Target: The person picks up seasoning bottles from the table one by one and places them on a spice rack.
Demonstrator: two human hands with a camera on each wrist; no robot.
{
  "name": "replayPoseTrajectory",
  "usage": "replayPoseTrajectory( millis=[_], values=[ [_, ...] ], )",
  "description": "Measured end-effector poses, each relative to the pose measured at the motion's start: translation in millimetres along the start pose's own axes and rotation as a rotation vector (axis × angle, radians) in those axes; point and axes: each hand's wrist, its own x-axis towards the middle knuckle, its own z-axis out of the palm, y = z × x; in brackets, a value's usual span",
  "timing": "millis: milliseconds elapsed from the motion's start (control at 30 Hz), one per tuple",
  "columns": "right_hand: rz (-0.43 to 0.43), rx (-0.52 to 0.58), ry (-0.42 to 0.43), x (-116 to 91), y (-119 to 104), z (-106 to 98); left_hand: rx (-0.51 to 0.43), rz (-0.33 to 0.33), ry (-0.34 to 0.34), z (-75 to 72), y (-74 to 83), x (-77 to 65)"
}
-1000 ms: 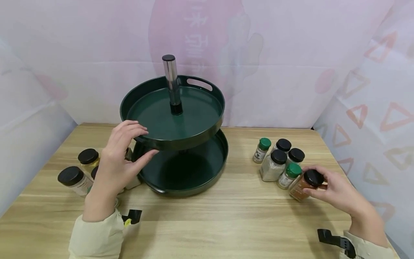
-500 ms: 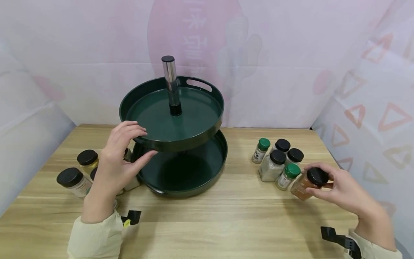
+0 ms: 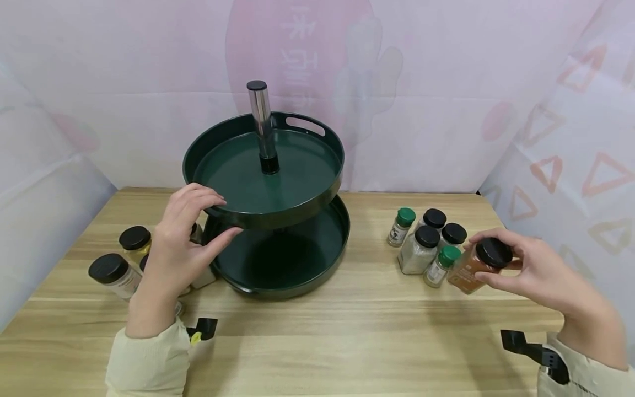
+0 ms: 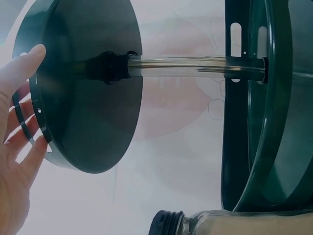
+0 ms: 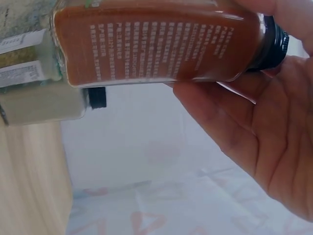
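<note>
My right hand (image 3: 545, 270) grips a square glass spice jar (image 3: 468, 272) of reddish-brown powder with a black lid. Thumb and fingers pinch it near the lid, and it hangs tilted above the table. White printed text (image 5: 156, 54) covers its side in the right wrist view. At the two-tier dark green tray stand, my left hand (image 3: 181, 242) holds the near rim of the upper tray (image 3: 297, 165). Its thumb is below and its fingers lie over the rim, by the handle slot in the left wrist view. Underneath sits the lower tray (image 3: 283, 270). A shiny metal post (image 3: 261, 118) rises through the upper tray.
Beside the held jar stand a green-capped small jar (image 3: 439, 267), a black-lidded jar of pale contents (image 3: 418, 252) and several others. More jars, including a white-labelled jar (image 3: 121, 278), stand left of the stand, partly hidden by the left arm. A printed cloth (image 3: 421, 138) hangs behind the table.
The right hand has lifted the reddish-brown spice jar off the table and moved it slightly up and right. The left hand stays on the upper tray's rim.
</note>
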Motion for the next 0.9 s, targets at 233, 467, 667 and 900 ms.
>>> replayPoseTrajectory(
  millis=[233,467,667,900],
  values=[
    [-0.020,-0.012,-0.040,21,-13,-9,0.017,-0.008,-0.007,-2.8,1.2,0.8],
    [-0.096,0.054,-0.061,47,-25,-15,0.014,-0.034,-0.023,-3.0,0.7,0.2],
    [-0.148,0.025,-0.063,72,-35,-21,-0.012,-0.060,-0.015,-1.9,0.7,-0.1],
    [-0.162,0.094,-0.095,97,-40,-26,-0.012,-0.057,-0.023,-3.7,1.6,0.4]
  ],
)
